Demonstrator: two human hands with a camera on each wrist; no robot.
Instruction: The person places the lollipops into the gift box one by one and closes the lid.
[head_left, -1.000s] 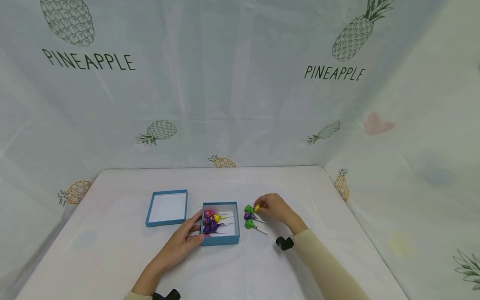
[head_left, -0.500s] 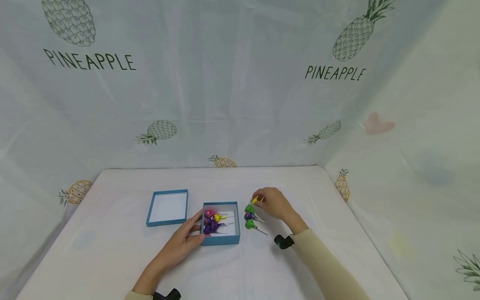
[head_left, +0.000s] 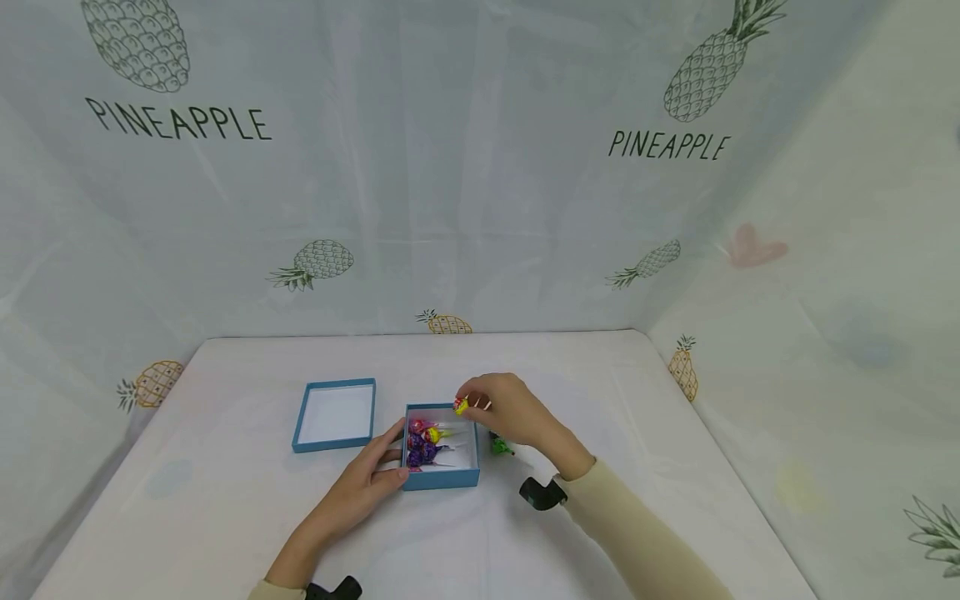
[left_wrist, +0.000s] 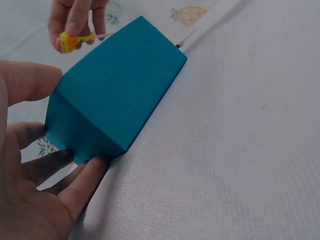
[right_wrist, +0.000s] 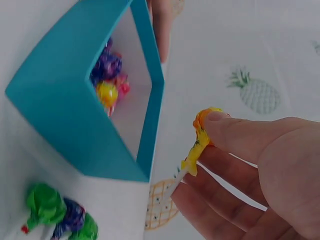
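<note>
The yellow lollipop (head_left: 461,406) is hanging pinched in the right hand (head_left: 504,410), just over the far right corner of the blue box (head_left: 441,479). The left hand (head_left: 372,477) is resting straight-fingered against the box's left wall on the worktop (head_left: 675,467). Green and purple lollipops (right_wrist: 59,217) are lying beside the box.

loose lollipops (head_left: 500,447): mostly hidden behind right hand (head_left: 510,411), count unclear | yellow lollipop (right_wrist: 200,145): stick covered by fingers (right_wrist: 235,137) | left hand (left_wrist: 30,185): cut off by left-wrist edge | box (left_wrist: 117,97) contents: unseen in left-wrist view
</note>
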